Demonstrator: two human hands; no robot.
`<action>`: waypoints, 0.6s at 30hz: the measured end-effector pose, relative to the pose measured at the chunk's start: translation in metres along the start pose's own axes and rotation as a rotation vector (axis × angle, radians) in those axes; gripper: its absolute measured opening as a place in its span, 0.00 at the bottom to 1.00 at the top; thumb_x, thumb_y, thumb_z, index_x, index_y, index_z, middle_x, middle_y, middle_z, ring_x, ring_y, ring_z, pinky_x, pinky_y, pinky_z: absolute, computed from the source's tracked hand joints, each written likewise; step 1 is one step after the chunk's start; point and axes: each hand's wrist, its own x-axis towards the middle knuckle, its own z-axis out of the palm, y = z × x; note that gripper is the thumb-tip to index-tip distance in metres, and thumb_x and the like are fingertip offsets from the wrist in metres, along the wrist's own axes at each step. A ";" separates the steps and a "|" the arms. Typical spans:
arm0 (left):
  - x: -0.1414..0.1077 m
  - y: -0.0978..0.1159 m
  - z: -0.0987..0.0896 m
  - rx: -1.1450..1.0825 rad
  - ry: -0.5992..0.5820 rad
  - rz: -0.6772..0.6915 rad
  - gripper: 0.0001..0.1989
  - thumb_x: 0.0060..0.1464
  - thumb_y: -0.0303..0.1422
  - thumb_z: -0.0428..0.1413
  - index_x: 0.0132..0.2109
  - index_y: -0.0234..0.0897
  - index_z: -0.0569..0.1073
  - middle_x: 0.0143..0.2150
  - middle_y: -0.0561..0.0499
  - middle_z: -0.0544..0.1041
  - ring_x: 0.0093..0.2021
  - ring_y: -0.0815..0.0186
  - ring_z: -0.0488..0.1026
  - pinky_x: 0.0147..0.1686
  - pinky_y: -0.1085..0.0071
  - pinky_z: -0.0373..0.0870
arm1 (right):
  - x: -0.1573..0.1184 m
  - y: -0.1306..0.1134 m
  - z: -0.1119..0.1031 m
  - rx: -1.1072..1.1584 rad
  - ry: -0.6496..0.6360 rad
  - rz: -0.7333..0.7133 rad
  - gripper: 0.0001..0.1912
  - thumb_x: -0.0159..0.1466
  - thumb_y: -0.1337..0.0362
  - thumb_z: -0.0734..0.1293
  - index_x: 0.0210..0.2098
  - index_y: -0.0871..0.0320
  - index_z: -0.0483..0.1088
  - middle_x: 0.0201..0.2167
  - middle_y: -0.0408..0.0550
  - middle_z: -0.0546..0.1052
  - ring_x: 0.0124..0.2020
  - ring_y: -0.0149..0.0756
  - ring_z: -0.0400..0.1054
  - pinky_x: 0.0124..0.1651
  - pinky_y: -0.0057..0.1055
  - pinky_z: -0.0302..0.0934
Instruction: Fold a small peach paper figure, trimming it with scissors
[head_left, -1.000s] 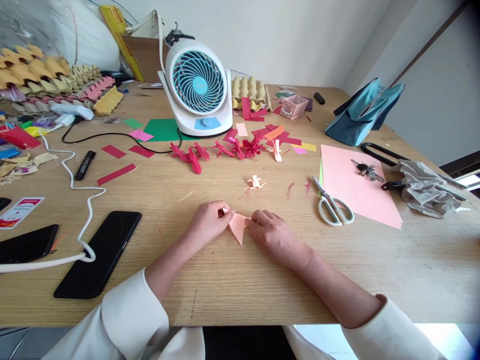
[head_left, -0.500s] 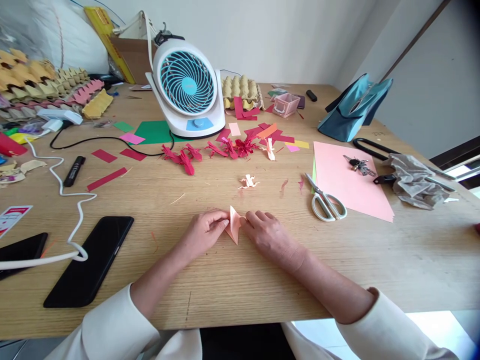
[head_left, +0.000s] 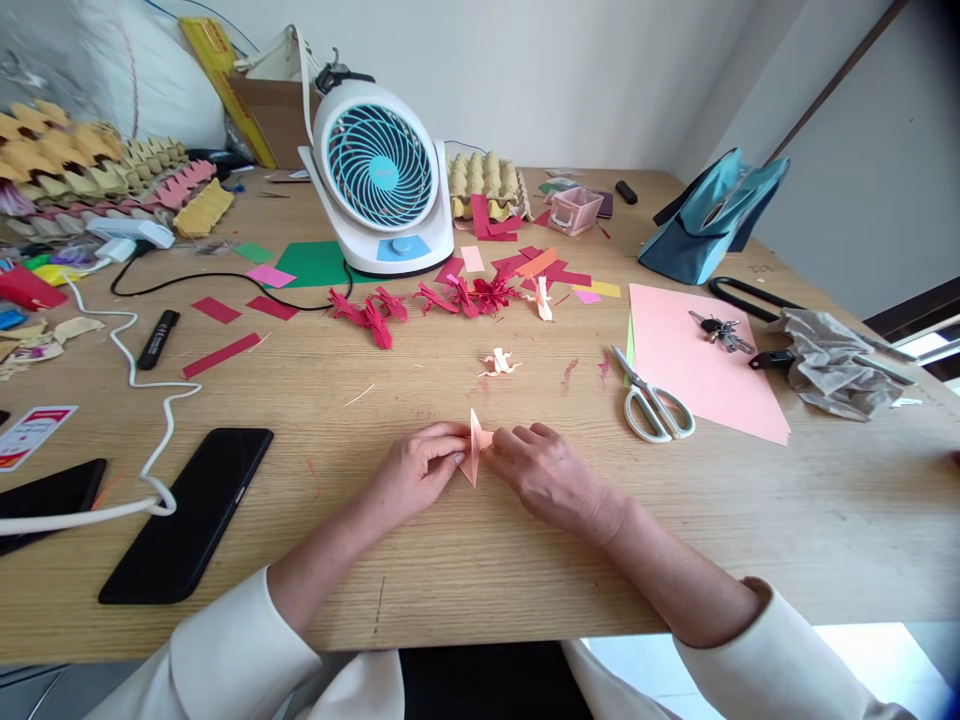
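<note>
A small folded piece of pale pink paper [head_left: 474, 455] stands between my hands near the table's front middle, its pointed ends up and down. My left hand [head_left: 421, 465] pinches its left side between thumb and fingers. On the other side, my right hand [head_left: 544, 475] has its fingers closed on the paper's right edge; its fingertips are partly hidden. Just beyond lies a small pale folded paper figure [head_left: 499, 362]. Farther back are several red folded figures [head_left: 371, 318] and another pale one [head_left: 543, 299].
White-handled scissors [head_left: 654, 405] lie to the right beside pink sheets [head_left: 705, 370] with keys [head_left: 724, 333] on top. A fan [head_left: 382, 170] stands at the back. At left are a black phone [head_left: 187, 515], a white cable [head_left: 169, 430] and a marker [head_left: 158, 340].
The folded paper has turned slightly and looks narrower between my hands. My left hand has shifted a little to the right. The view has moved slightly.
</note>
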 end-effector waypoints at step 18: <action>-0.010 0.001 0.019 0.456 -0.082 0.304 0.19 0.66 0.29 0.45 0.60 0.31 0.68 0.59 0.39 0.73 0.60 0.56 0.69 0.58 0.55 0.69 | -0.010 0.032 -0.001 0.509 0.326 0.176 0.13 0.69 0.65 0.60 0.27 0.58 0.68 0.23 0.42 0.67 0.24 0.29 0.58 0.31 0.28 0.51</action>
